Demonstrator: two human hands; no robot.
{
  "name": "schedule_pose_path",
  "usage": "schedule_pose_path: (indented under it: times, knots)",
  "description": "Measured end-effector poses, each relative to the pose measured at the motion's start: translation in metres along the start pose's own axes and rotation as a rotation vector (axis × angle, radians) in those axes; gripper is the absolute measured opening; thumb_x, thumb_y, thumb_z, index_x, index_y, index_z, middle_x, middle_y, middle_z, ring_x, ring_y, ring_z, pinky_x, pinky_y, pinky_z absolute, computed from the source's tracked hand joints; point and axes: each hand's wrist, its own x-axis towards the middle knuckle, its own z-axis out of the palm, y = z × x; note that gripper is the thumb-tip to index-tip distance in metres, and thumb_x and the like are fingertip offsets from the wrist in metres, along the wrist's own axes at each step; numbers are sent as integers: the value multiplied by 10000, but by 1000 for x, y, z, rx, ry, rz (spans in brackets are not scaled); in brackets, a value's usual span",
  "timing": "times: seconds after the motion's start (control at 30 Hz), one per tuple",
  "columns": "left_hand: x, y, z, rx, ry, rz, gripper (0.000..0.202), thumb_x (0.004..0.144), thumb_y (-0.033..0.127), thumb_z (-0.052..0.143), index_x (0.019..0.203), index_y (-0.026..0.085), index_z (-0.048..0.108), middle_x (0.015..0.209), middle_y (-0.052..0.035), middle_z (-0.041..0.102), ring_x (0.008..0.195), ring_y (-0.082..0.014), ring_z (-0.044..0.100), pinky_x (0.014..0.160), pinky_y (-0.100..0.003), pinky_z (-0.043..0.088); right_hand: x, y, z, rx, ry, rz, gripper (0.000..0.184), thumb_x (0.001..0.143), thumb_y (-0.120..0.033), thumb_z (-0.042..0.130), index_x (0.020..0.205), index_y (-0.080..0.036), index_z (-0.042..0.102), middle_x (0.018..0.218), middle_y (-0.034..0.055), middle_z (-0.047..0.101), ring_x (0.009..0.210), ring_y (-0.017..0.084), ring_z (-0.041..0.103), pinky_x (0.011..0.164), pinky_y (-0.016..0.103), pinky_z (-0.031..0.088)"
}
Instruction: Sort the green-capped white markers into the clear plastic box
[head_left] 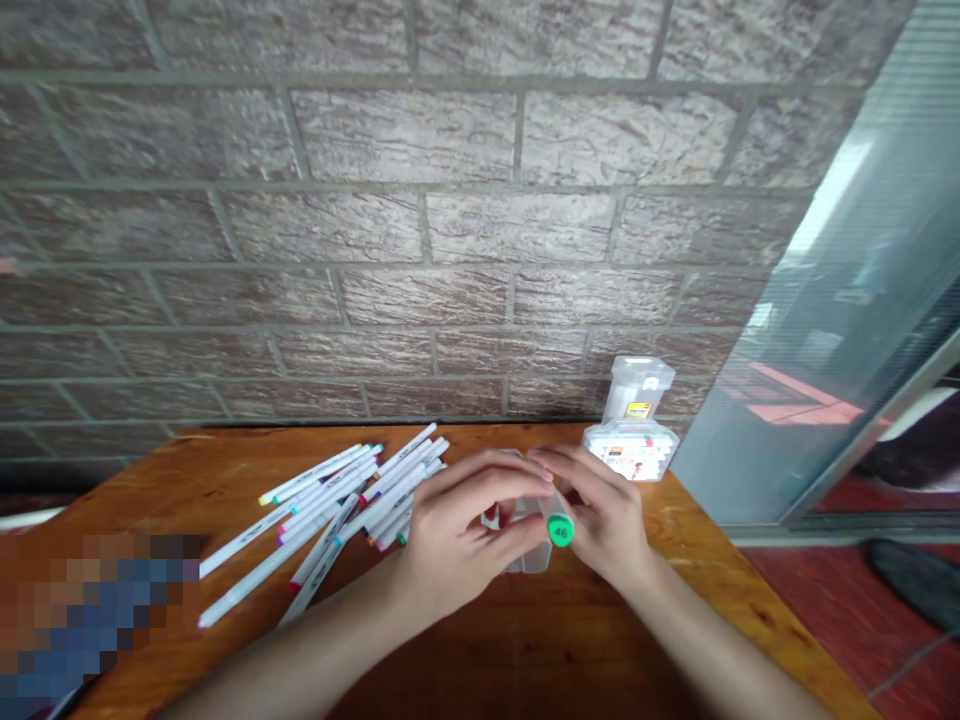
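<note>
A white marker with a green end numbered 46 points toward me between my two hands. My left hand is closed on it from the left, its thumb and fingers pinching near the green end. From the right, the curled fingers of my right hand close around the marker's farther part, which they mostly hide. Beneath both hands stands a clear plastic box, largely covered by them. What is inside the box I cannot make out.
Several white markers with coloured ends lie in a loose pile on the wooden table, left of my hands. At the back right stand a clear case of markers and a clear container. A brick wall borders the table's back.
</note>
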Motion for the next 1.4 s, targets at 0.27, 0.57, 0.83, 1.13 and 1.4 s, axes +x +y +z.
schedule_pose_path:
  times: [0.27,0.57,0.83,1.13,1.4]
  knots:
    - [15,-7,2,-27,12,-5,175,901,101,844,1054,174,802,960,-85,841,751,-146,766,678,-206,617,4,4,0,8,-20,30,212,1033,-166,681,1229,-202,754,1053,115,804,894,221,785,772,299,644]
    - [32,-15,-37,71,144,5,216,863,112,879,1046,207,813,985,-73,828,798,-179,783,662,-235,616,82,2,18,69,-180,-122,191,1043,-183,682,1211,-205,771,1082,112,815,946,213,788,828,298,649]
    - [29,-25,-54,112,113,29,315,829,32,882,1081,202,799,1053,-67,810,725,-126,734,644,-213,599,94,15,28,34,-204,-185,199,1048,-189,702,1238,-200,759,1101,111,818,917,199,800,796,274,647]
    - [28,-24,-49,160,77,138,290,846,41,877,1089,173,789,1085,-70,748,714,-102,712,627,-199,611,90,23,15,-151,-124,-292,169,1037,-181,719,1200,-181,763,1094,106,847,919,194,838,764,244,645]
    - [26,-9,-48,148,22,190,294,866,6,854,1115,144,781,1081,-82,769,889,-152,797,782,-213,686,95,18,6,-140,-112,-295,131,1034,-218,723,1159,-196,756,1095,107,853,899,188,837,732,236,645]
